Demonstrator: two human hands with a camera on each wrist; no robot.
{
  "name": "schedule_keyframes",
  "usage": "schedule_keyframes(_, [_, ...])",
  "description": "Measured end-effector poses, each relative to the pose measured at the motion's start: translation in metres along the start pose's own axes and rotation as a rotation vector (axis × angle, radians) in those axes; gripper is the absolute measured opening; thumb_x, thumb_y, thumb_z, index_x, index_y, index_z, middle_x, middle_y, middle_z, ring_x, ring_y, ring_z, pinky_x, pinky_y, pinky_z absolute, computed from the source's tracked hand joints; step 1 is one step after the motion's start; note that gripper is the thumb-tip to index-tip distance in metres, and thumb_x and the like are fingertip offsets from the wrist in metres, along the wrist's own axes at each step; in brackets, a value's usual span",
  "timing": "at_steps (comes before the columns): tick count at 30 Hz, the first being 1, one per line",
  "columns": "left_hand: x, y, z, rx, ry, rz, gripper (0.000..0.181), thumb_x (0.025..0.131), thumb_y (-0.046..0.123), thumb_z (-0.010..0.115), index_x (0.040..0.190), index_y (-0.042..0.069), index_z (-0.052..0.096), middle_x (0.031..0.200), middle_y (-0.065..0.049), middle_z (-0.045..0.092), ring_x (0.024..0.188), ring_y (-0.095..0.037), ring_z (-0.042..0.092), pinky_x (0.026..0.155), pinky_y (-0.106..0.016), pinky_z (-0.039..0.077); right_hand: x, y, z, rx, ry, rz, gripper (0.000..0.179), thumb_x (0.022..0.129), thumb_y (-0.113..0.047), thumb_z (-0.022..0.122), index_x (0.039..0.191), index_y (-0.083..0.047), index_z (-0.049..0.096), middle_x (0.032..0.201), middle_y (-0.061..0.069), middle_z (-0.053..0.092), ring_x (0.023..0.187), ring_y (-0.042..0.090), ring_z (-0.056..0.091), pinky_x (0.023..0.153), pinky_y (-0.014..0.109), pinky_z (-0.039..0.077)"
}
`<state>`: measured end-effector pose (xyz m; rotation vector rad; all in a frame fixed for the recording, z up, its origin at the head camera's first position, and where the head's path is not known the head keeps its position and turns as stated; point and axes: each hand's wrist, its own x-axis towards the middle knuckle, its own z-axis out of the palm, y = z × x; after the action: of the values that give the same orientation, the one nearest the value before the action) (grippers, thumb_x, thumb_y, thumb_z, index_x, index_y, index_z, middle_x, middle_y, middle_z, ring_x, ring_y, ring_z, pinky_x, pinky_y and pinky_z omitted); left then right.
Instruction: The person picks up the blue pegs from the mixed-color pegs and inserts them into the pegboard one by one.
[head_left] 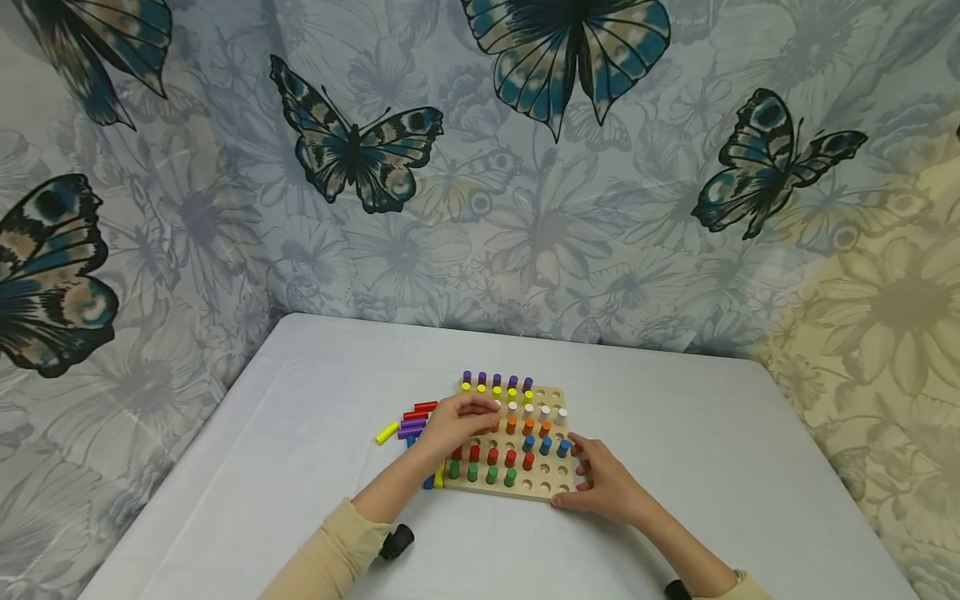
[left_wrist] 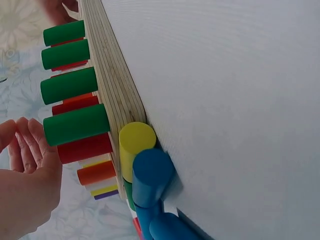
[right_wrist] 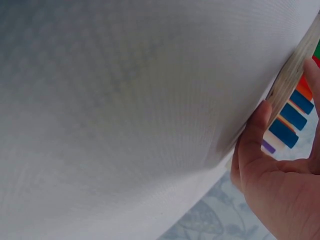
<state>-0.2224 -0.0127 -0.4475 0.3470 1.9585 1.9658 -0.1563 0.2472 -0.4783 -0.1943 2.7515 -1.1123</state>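
Observation:
A wooden pegboard (head_left: 551,483) holds rows of coloured pegs: purple, yellow, white, orange, blue, red and green. Above its left half is my left hand (head_left: 461,421), its fingertips beside the white and orange pegs. In the left wrist view that hand (left_wrist: 32,180) has curved fingers beyond the green pegs (left_wrist: 75,125); whether a peg is between them is hidden. My right hand (head_left: 603,483) holds the board's near right corner, thumb on the front edge and fingers along the right side. In the right wrist view a fingertip (right_wrist: 265,110) touches the wooden edge.
Loose red, purple, yellow and blue pegs lie left of the board, among them a yellow peg (head_left: 387,432) set apart. Blue pegs (left_wrist: 152,175) and a yellow one stand against the board's side. The white-covered table (head_left: 712,467) meets a butterfly-patterned wall (head_left: 600,275).

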Motion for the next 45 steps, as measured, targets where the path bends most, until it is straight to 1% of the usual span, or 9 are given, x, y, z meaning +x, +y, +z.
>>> schedule_keyframes(6, [0.002, -0.008, -0.008, -0.095, 0.020, -0.064, 0.032, 0.084, 0.019, 0.068, 0.109, 0.001, 0.061, 0.108, -0.016, 0.063, 0.103, -0.035, 0.057, 0.088, -0.041, 0.047, 0.000, -0.001, -0.001, 0.000, -0.002, -0.006, 0.099, 0.063, -0.035, 0.084, 0.138, 0.002, 0.032, 0.113, 0.008, 0.044, 0.088, 0.017, 0.044, 0.067, 0.021, 0.049])
schedule_keyframes(9, [-0.001, -0.009, -0.012, -0.124, 0.049, -0.086, 0.034, 0.083, 0.019, 0.068, 0.110, 0.000, 0.060, 0.107, -0.015, 0.063, 0.101, -0.033, 0.059, 0.087, -0.040, 0.047, 0.000, -0.001, -0.001, 0.007, -0.005, -0.012, 0.098, 0.063, -0.034, 0.084, 0.138, 0.002, 0.032, 0.113, 0.009, 0.044, 0.088, 0.018, 0.044, 0.067, 0.021, 0.049])
schedule_keyframes(15, [-0.013, -0.005, -0.024, -0.115, 0.082, -0.099, 0.035, 0.086, 0.020, 0.065, 0.113, -0.002, 0.057, 0.111, -0.019, 0.061, 0.103, -0.033, 0.057, 0.088, -0.040, 0.047, 0.000, -0.002, -0.001, 0.008, -0.003, 0.001, 0.099, 0.062, -0.033, 0.084, 0.138, 0.002, 0.032, 0.113, 0.009, 0.044, 0.087, 0.018, 0.044, 0.066, 0.021, 0.049])
schedule_keyframes(19, [-0.019, -0.006, -0.035, -0.101, 0.119, -0.119, 0.034, 0.086, 0.018, 0.065, 0.113, -0.002, 0.058, 0.110, -0.018, 0.061, 0.099, -0.030, 0.059, 0.086, -0.039, 0.048, 0.000, -0.003, -0.001, 0.007, -0.006, 0.011, 0.099, 0.062, -0.034, 0.084, 0.138, 0.001, 0.032, 0.114, 0.009, 0.044, 0.088, 0.018, 0.044, 0.067, 0.021, 0.049])
schedule_keyframes(22, [-0.021, -0.012, -0.044, -0.073, 0.156, -0.136, 0.031, 0.085, 0.018, 0.066, 0.109, 0.001, 0.060, 0.105, -0.013, 0.064, 0.095, -0.026, 0.061, 0.083, -0.037, 0.050, 0.000, -0.004, -0.001, 0.010, -0.008, 0.004, 0.098, 0.063, -0.033, 0.084, 0.138, 0.002, 0.032, 0.114, 0.010, 0.044, 0.088, 0.018, 0.044, 0.067, 0.022, 0.049])
schedule_keyframes(27, [-0.027, -0.018, -0.057, -0.021, 0.173, -0.146, 0.031, 0.085, 0.020, 0.066, 0.109, 0.000, 0.060, 0.101, -0.007, 0.065, 0.094, -0.024, 0.061, 0.081, -0.034, 0.051, 0.000, -0.005, -0.002, 0.008, -0.005, 0.011, 0.099, 0.062, -0.033, 0.084, 0.138, 0.003, 0.032, 0.114, 0.010, 0.044, 0.088, 0.018, 0.044, 0.066, 0.021, 0.049])
schedule_keyframes(35, [-0.030, -0.026, -0.071, 0.041, 0.135, -0.156, 0.033, 0.086, 0.020, 0.065, 0.110, -0.002, 0.059, 0.101, -0.008, 0.065, 0.089, -0.021, 0.060, 0.078, -0.029, 0.051, 0.000, -0.004, -0.001, 0.018, -0.007, 0.005, 0.098, 0.062, -0.031, 0.085, 0.137, 0.004, 0.032, 0.113, 0.010, 0.044, 0.088, 0.018, 0.044, 0.067, 0.022, 0.049])
schedule_keyframes(40, [-0.033, -0.028, -0.077, 0.143, 0.109, -0.136, 0.027, 0.088, 0.018, 0.063, 0.108, 0.001, 0.060, 0.103, -0.011, 0.065, 0.086, -0.020, 0.060, 0.078, -0.031, 0.051, 0.000, -0.002, 0.000, 0.014, -0.003, 0.013, 0.099, 0.062, -0.033, 0.085, 0.138, 0.003, 0.032, 0.113, 0.009, 0.044, 0.088, 0.017, 0.044, 0.067, 0.021, 0.049])
schedule_keyframes(45, [-0.036, -0.027, -0.083, 0.262, 0.120, -0.146, 0.022, 0.089, 0.019, 0.061, 0.107, 0.007, 0.062, 0.099, -0.007, 0.065, 0.085, -0.019, 0.059, 0.076, -0.032, 0.052, 0.002, -0.001, 0.001, 0.009, -0.002, 0.031, 0.100, 0.061, -0.033, 0.085, 0.138, 0.001, 0.032, 0.113, 0.007, 0.044, 0.088, 0.016, 0.044, 0.067, 0.020, 0.049])
